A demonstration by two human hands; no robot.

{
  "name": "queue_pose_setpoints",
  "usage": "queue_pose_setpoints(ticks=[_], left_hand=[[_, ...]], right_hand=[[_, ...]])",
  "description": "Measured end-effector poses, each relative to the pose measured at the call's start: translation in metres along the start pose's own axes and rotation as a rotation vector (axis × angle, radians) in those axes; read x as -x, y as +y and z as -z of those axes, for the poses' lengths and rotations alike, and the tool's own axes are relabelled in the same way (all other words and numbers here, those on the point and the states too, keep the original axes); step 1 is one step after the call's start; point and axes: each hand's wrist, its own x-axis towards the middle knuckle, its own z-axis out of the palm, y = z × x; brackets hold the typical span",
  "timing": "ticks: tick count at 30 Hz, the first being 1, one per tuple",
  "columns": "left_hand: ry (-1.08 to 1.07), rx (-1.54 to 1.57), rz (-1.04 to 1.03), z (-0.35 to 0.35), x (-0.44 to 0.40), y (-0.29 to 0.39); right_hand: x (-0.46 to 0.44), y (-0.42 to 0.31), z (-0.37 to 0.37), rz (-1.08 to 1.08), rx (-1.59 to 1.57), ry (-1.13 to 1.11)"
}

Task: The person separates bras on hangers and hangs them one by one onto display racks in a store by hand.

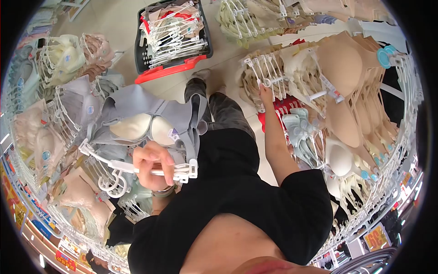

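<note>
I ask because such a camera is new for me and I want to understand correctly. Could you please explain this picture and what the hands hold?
There is no machine here, only a person's two bare hands. The one picture comes from a camera worn on the head, looking forward and down, so the wide, round view also shows the person's black top. The left hand holds white hangers with a grey-blue bra. The right hand is stretched out to a row of hanging light-coloured bras; whether it grips a hanger is too small to tell. On the floor stands a dark basket with a red handle, filled with garments on hangers.
</note>
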Motion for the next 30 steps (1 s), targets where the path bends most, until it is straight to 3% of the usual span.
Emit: queue_pose_setpoints(ticks=[6,9,11,14,16,18,20,22,24,26,28,30], left_hand=[[-0.041,0.003,-0.026,0.006,-0.003,0.003],[-0.074,-0.029,-0.068,0.001,-0.007,0.008],[-0.235,-0.039,-0.083,0.001,-0.014,0.011],[-0.464,-0.020,-0.078,-0.005,-0.029,0.009],[-0.475,-0.293,-0.132,-0.005,-0.043,0.004],[-0.497,-0.290,-0.106,-0.012,-0.062,-0.005],[-0.673,-0.489,-0.226,-0.016,-0.086,-0.013],[-0.766,-0.432,-0.181,-0.032,-0.106,-0.019],[-0.941,-0.692,-0.300,-0.043,-0.126,-0.026],[-1.005,-0.585,-0.184,-0.052,-0.139,-0.041],[-0.870,-0.462,0.112,-0.059,-0.149,-0.060],[-1.018,-0.503,0.115,-0.056,-0.159,-0.085]], right_hand=[[-0.005,0.021,0.018,0.138,0.159,0.215],[0.003,0.018,0.006,0.199,0.184,0.179],[0.016,0.002,-0.006,0.089,0.293,0.089],[0.043,-0.029,-0.036,0.165,0.244,0.109],[0.070,-0.050,-0.044,0.173,0.130,0.173],[0.102,-0.087,-0.034,0.233,0.246,0.099],[0.132,-0.113,-0.010,0.217,0.204,0.244],[0.177,-0.152,0.023,0.194,0.156,0.353],[0.236,-0.200,0.053,0.186,0.126,0.473],[0.293,-0.240,0.064,0.199,0.109,0.672],[0.338,-0.275,0.064,0.215,0.070,0.885],[0.372,-0.304,0.058,0.243,0.113,1.067]])
